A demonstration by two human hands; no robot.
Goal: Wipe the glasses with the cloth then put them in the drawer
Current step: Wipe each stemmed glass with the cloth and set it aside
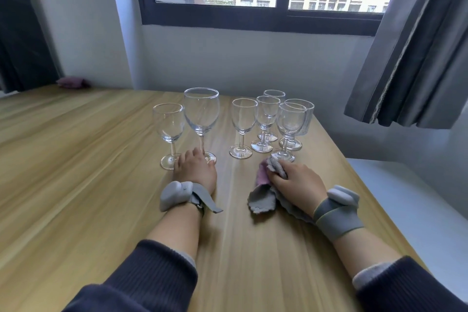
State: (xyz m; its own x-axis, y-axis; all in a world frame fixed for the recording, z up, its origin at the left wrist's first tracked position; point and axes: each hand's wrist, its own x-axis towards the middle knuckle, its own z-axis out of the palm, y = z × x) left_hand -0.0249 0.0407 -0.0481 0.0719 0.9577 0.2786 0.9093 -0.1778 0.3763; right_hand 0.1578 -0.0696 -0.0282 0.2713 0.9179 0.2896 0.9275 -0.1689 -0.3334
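while the left hand (196, 168) is resting open-fingered at the large glass (201, 111) base, the right hand (300, 185) is gripping the cloth (262, 200)

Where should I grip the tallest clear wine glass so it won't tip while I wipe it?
Probably the thin stem of the tallest clear wine glass, from the near side, where the left hand already rests at its foot; it stands upright, and the wide bowl is top-heavy.

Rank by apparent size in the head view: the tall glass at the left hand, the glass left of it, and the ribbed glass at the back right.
1. Tall glass, clearly largest.
2. Glass to its left.
3. Ribbed glass, partly hidden and farther away, so this last place is unsure.
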